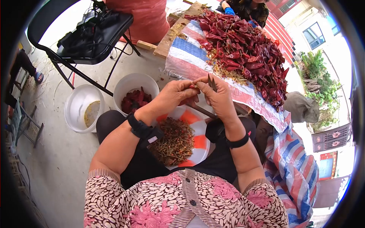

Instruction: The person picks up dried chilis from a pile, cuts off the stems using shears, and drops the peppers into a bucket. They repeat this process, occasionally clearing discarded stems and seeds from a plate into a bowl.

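Observation:
My left hand (178,92) is closed on a dried red chili (192,86), mostly hidden by the fingers. Right beside it, my right hand (217,97) is closed around a pair of scissors (211,82); the dark pointed blades stick up past the fingers and the handles are hidden. The fingertips of both hands meet at the chili. Below them, between my legs, an orange-and-white basin (200,142) holds a heap of chili stems and scraps (173,140). A white bucket (128,80) with red chilies (135,100) inside stands to the left of my hands.
A big pile of dried chilies (247,49) lies on a striped woven sheet (186,53) over a table ahead. Another person's blue-gloved hand (229,11) is behind it. A second white bucket (72,110) and a black folding chair (102,40) stand left.

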Available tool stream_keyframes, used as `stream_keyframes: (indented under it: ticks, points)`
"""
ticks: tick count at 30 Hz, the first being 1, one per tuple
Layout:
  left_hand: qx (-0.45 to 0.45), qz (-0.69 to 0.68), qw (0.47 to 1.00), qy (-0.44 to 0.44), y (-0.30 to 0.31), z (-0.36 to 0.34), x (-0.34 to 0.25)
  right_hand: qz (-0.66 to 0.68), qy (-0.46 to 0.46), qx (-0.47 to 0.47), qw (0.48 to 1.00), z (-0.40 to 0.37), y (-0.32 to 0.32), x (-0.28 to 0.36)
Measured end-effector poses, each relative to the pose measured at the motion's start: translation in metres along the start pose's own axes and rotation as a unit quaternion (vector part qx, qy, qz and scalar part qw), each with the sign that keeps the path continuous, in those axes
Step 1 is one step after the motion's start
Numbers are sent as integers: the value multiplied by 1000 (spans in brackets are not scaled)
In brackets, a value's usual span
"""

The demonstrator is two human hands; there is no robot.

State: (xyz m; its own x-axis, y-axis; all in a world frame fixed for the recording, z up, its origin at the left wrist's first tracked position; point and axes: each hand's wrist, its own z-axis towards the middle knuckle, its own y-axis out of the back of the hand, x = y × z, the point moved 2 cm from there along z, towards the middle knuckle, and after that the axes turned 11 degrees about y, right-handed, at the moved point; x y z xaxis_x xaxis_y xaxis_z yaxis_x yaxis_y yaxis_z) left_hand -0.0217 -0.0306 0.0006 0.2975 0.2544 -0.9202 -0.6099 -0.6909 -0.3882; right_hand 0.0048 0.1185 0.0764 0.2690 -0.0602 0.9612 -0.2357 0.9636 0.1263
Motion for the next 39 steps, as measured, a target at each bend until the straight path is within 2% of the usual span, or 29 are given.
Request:
stream_keyframes:
  ticks: [1, 2, 4, 5, 6, 8, 9, 10, 11, 12, 13, 16, 17, 19, 20, 21, 22, 24, 25, 26, 28, 30, 31, 34, 36, 39]
  points:
    - [-16, 0, 1000, -7, -1, 0, 1, -146, 53, -19, 988, 0, 1, -13]
    - [-31, 1, 999, -14, -1, 1, 1, -229, 129, -38, 964, -4, -2, -21]
    - [-68, 27, 997, -3, -1, 1, 1, -382, 277, -75, 879, -16, -21, -25]
    - [-89, 54, 994, 15, -1, 0, 0, -423, 299, -84, 851, -21, -28, -21]
    - [-109, 81, 990, 34, 0, -1, 1, -417, 297, -80, 855, -21, -27, -22]
    - [-87, 28, 994, 59, -3, 0, 7, -402, 292, -74, 865, -18, -22, -31]
    - [-76, 2, 995, 70, -5, 0, 9, -334, 309, -116, 883, -12, -21, -32]
    - [-69, 25, 997, 28, -9, -1, 8, -205, 224, -143, 942, -13, -18, -34]
    - [-62, 48, 997, -16, -15, -3, 7, -70, 133, -165, 975, -15, -16, -32]
    - [-55, 69, 994, -59, -20, -6, 4, 40, 83, -172, 981, -15, -17, -32]
    - [-75, 118, 987, -75, -22, -11, -1, 149, 32, -190, 970, -16, -19, -31]
    - [-101, 166, 968, -157, -31, -20, -15, 285, -10, -153, 946, -17, -10, -41]
    - [-112, 227, 943, -215, -33, -20, -16, 371, -73, -189, 906, -14, -7, -50]
    - [-127, 343, 873, -323, -37, -23, -17, 480, -95, -236, 840, -8, 11, -58]
    - [-129, 343, 893, -260, -33, -22, -16, 530, -104, -257, 801, -7, 18, -61]
    - [-134, 340, 910, -197, -27, -22, -15, 505, -78, -241, 825, -10, 18, -54]
    - [-139, 334, 923, -133, -21, -23, -12, 424, -64, -240, 871, -13, 17, -48]
    - [-196, 393, 887, -146, -10, -23, -9, 253, -31, -234, 938, -23, 13, -39]
    - [-221, 422, 865, -157, -5, -22, -11, 162, -50, -213, 962, -30, 13, -40]
    - [-238, 458, 843, -155, 1, -23, -13, 110, -71, -182, 974, -40, 14, -42]
    - [-273, 523, 794, -148, 17, -28, -15, -99, -69, -84, 989, -53, 11, -50]
    - [-323, 586, 733, -125, 34, -33, -14, -191, -124, -10, 974, -64, 17, -67]
    - [-347, 616, 699, -112, 40, -34, -13, -245, -94, -15, 965, -66, 22, -70]
    - [-376, 603, 701, -56, 46, -39, -12, -389, -19, -65, 919, -51, 53, -58]
    - [-326, 601, 730, -25, 49, -39, -5, -505, -5, -123, 854, -29, 83, -50]
    - [-239, 616, 750, 46, 46, -35, -1, -597, 22, -179, 782, 12, 144, -60]
